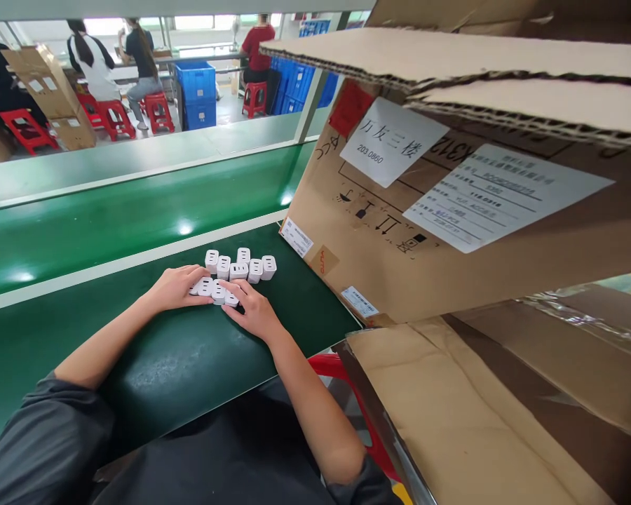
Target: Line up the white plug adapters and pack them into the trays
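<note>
Head view: on the green worktop [189, 361], a short row of white slotted blocks [205, 285] is held between two hands, toward the far edge and short of the right edge. The row's left end is grasped by the left hand [177, 288], fingers along the far side, thumb on the near side; its right end is gripped by the fingers and thumb of the right hand [253, 313]. More white blocks [238, 271] are grouped just beyond, nearer the far edge. The right edge is flanked by a labelled cardboard box [378, 256].
</note>
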